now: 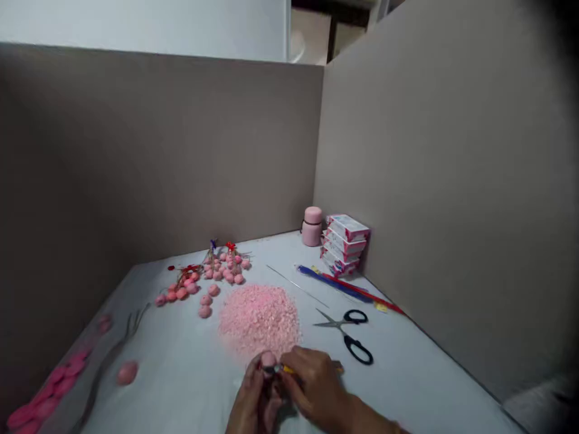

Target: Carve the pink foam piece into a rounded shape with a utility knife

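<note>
At the near edge of the pile of pink shavings (260,316), my left hand (248,398) is closed around a small rounded pink piece (268,360). My right hand (314,380) grips a slim orange-handled tool (288,369). Its front end meets the pink piece between the two hands, and its back end shows past my knuckles. The tip is too blurred to make out. To the right of my right hand lie open scissors (337,324) with black handles. A single pink ball (127,372) rests off to the left.
Bunches of pink balls on stems (226,268) lie at the back. Grey stems (108,355) and flat pink rounds (49,392) are at left. At right are a thin rod (296,284), blue strips (332,282), stacked boxes (346,244) and a pink flask (312,227). Grey partitions (181,150) enclose the table.
</note>
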Demonstrator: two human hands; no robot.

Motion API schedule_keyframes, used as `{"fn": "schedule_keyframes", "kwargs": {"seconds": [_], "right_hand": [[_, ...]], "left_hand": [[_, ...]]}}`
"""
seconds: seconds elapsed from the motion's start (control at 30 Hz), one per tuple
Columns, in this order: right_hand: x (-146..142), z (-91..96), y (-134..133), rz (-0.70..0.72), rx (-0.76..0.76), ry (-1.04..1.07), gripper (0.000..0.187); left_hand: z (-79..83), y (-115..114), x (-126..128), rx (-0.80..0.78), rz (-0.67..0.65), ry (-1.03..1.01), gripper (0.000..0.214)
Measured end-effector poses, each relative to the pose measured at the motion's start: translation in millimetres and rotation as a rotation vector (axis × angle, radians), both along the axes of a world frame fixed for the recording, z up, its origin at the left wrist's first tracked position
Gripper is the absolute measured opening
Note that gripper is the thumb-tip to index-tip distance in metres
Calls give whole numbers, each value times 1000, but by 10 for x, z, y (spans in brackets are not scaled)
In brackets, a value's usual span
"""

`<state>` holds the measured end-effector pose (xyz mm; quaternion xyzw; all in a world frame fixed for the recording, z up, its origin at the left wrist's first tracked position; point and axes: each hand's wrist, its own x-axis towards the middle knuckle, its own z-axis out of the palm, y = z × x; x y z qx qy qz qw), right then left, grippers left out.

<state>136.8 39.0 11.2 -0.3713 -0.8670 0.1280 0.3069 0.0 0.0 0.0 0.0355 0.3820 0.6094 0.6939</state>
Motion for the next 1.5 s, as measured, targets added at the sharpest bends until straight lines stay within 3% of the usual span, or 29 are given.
{"fn": "schedule_keyframes", "kwargs": {"seconds": [0.33,0.47,0.7,0.83,0.97,1.13,1.33,1.5], "right_hand": [[85,42,-30,25,-29,-11,26],[74,39,-44,17,-11,-12,27],[144,78,34,-74,-76,136,29],[132,78,-11,29,-59,138,30],[95,50,-39,64,-33,48,35],[115,27,4,19,-16,12,36],[218,60,126,-150,-184,106,30],[183,84,65,12,-109,87,31]], "left_hand": [[146,-4,57,48,-7,153,43],[141,-13,40,19,-15,123,42],[112,-3,68,137,-86,149,34],[93,9,60,70,-64,151,36],[77,17,49,130,-83,178,36],[58,26,41,113,-96,209,34],[27,10,30,127,-94,285,35],[64,11,50,78,-32,276,38]]}}
